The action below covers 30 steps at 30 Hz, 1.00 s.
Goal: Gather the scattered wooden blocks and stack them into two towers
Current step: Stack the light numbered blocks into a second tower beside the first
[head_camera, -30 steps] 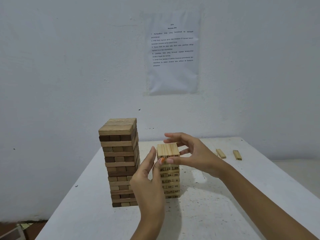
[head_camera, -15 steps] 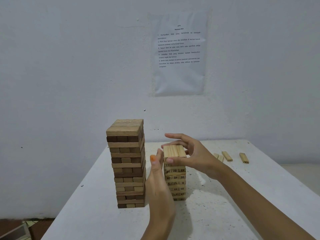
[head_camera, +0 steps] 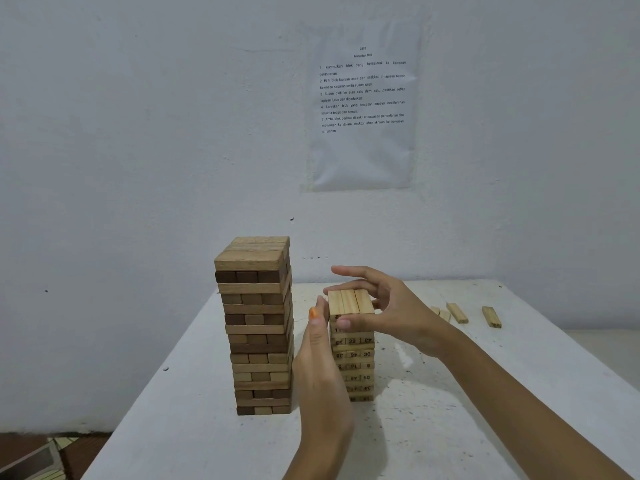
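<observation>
Two towers on table, two hands squaring shorter one

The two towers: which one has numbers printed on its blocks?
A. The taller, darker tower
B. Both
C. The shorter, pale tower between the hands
C: the shorter pale tower shows printed numbers such as 22, 30 and 50; the taller darker tower shows none.

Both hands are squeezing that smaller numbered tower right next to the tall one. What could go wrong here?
1. The left hand sits in the narrow gap between the tall tower and the numbered tower; a sideways nudge could topple the tall one.
2. The right hand presses the top layer; uneven pressure might shift it out of line.
3. Loose blocks lie at the far right; reaching for them could brush the numbered tower.
</observation>
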Motion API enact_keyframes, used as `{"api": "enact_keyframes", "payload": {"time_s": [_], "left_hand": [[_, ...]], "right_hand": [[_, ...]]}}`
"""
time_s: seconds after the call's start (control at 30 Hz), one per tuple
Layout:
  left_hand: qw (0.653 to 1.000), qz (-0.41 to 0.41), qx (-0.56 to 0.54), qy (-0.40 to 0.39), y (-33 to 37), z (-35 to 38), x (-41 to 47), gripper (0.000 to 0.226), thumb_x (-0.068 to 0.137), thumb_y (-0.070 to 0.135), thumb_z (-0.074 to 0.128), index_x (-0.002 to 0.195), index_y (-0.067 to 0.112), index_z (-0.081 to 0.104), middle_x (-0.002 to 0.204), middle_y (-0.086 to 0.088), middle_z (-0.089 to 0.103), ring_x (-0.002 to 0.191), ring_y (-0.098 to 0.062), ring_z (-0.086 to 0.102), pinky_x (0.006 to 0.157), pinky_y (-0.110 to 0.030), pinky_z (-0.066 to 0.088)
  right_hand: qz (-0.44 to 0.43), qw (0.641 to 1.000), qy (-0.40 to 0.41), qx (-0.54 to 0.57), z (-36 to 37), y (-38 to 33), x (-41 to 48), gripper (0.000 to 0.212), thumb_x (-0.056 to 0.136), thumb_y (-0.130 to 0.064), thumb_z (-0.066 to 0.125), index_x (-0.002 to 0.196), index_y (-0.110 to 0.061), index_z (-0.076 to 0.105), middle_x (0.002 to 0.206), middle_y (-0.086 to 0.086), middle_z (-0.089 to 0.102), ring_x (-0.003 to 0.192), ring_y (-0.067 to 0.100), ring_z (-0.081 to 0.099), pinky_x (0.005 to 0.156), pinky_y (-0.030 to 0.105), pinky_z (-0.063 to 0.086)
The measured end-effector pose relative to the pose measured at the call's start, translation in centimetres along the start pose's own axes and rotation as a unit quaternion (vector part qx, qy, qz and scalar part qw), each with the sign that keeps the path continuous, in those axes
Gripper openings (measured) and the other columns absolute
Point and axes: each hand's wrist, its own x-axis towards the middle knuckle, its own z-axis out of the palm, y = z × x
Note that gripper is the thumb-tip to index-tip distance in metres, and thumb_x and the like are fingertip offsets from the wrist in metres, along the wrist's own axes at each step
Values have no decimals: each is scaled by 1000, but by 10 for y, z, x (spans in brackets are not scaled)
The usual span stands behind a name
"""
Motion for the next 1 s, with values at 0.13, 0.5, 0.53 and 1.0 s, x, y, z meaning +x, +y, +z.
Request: {"api": "enact_keyframes", "payload": {"time_s": [0.13,0.5,0.53,1.0], "left_hand": [[1000,11,-4,2,-4,-2,1,54,90,64,32,134,37,50,131,25,52,118,16,45,83,-3,37],[999,24,-20,9,3,-1,-4,52,92,56,30,130,30,55,126,24,56,107,24,47,73,9,33],[999,24,-19,10,3,-1,-4,53,91,55,30,130,30,56,126,24,56,106,25,47,72,9,32],[999,40,0,-13,9,1,-9,62,85,47,25,136,22,50,106,35,53,94,31,47,70,8,34]], "right_hand": [[-4,1000,-14,-9,-6,1,-1,86,61,-40,87,136,-45,44,127,-20,61,121,1,54,102,36,45],[10,999,-20,-25,-18,4,-2,83,59,-49,81,135,-42,47,118,-11,69,119,8,57,105,44,44],[9,999,-19,-24,-18,4,-2,83,59,-49,82,135,-42,48,118,-10,69,119,9,57,105,45,44],[0,1000,-20,6,-16,6,-2,68,71,-28,80,133,-32,52,115,-7,70,113,10,61,102,40,47]]}}
